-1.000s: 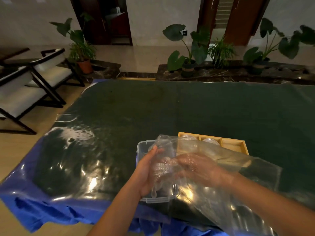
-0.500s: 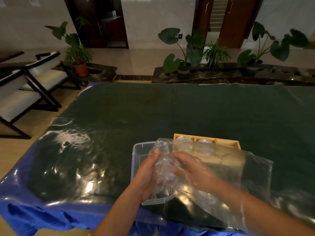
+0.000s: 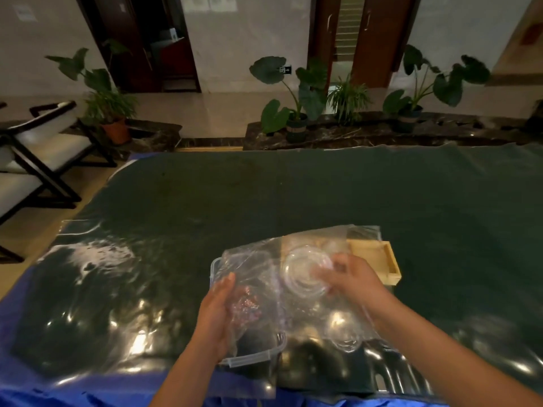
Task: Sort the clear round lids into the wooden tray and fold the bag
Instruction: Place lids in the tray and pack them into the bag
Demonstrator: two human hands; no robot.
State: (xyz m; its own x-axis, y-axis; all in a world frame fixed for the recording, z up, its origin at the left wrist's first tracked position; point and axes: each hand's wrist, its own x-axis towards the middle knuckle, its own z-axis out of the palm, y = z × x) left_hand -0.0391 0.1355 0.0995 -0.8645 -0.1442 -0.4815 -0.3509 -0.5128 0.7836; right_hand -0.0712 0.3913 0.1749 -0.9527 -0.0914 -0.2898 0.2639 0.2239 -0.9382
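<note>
A clear plastic bag (image 3: 258,259) hangs crumpled between my hands, over a clear plastic box (image 3: 252,358) near the table's front edge. My left hand (image 3: 217,315) grips the bag's left side from outside. My right hand (image 3: 349,277) holds a clear round lid (image 3: 305,274) by its right rim, above the bag's right part. The wooden tray (image 3: 382,259) lies just behind my right hand, partly hidden by the bag. Another clear round lid (image 3: 345,337) shows faintly through the bag near my right forearm.
The table (image 3: 323,189) wears a dark green cloth under shiny clear film, with blue cloth (image 3: 44,389) at the front edge. Chairs (image 3: 38,154) stand to the left. Potted plants (image 3: 296,113) line a ledge beyond the table.
My right hand has come out of the bag holding a round lid and moved right, toward the tray. The bag has dropped lower and spread; my left hand still grips it.
</note>
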